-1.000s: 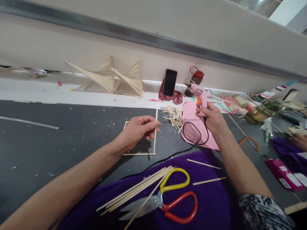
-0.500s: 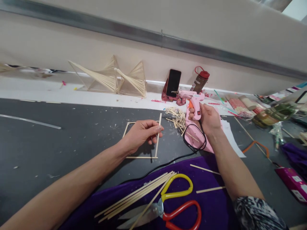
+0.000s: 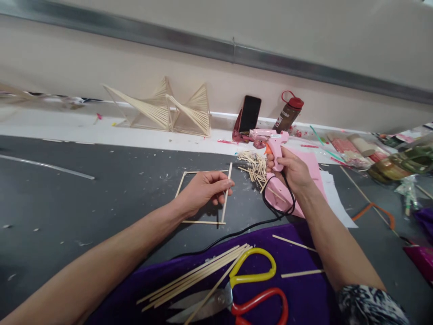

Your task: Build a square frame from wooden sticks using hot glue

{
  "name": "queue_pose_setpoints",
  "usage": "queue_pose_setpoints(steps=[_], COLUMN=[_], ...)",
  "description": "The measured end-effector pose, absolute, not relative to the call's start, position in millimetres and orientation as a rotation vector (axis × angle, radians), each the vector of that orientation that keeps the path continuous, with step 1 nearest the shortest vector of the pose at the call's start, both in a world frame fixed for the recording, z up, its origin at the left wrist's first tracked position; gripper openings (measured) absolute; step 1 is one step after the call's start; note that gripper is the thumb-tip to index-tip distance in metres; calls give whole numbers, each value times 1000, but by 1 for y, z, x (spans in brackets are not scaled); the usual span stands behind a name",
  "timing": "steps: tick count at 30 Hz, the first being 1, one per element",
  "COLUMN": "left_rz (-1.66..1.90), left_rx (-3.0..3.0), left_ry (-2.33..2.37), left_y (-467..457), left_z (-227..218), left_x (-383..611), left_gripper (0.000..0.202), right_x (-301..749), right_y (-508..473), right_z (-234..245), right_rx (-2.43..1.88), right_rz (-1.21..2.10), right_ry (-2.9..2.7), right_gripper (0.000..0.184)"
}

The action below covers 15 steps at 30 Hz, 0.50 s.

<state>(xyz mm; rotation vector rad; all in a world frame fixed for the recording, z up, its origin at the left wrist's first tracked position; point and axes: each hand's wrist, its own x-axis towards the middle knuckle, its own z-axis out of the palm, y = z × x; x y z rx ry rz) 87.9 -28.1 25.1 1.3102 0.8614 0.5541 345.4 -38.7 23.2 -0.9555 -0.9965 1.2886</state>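
My left hand (image 3: 206, 189) pinches a thin wooden stick (image 3: 226, 203), the right side of a square stick frame (image 3: 203, 222) that lies on the dark tabletop. Part of the frame is hidden behind that hand. Wrapped round the handle of a pink glue gun (image 3: 277, 146) is my right hand (image 3: 292, 169), fingers by the orange trigger. The gun's nozzle points left, above a pile of short cut sticks (image 3: 253, 167). Its black cord (image 3: 233, 235) loops below the handle and runs left across the table.
Scissors (image 3: 253, 293) with yellow and red handles lie on purple cloth (image 3: 304, 253) beside several long sticks (image 3: 192, 277). Along the wall stand a twisted stick model (image 3: 158, 110), a phone (image 3: 249, 115) and a bottle (image 3: 288, 113). Pink sheet (image 3: 313, 164) and white paper (image 3: 334, 198) lie right.
The view has shifted slightly, so most things sit a little further right. My left hand still pinches the stick; my right still holds the glue gun, whose handle has turned a little.
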Motion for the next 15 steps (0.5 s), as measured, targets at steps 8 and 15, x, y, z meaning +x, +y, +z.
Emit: queue_pose_setpoints(steps=[8, 15], left_rz=[619, 689], left_rx=[1274, 1207], left_ry=[851, 821], left_y=[-24, -18], left_z=[23, 18], left_x=[86, 82], left_gripper=[23, 27], right_x=[339, 332], right_y=[-43, -57], right_z=[21, 33], right_rx=[-986, -1102], right_rz=[1189, 1074], right_ry=[-1044, -1198], right_gripper=[14, 17])
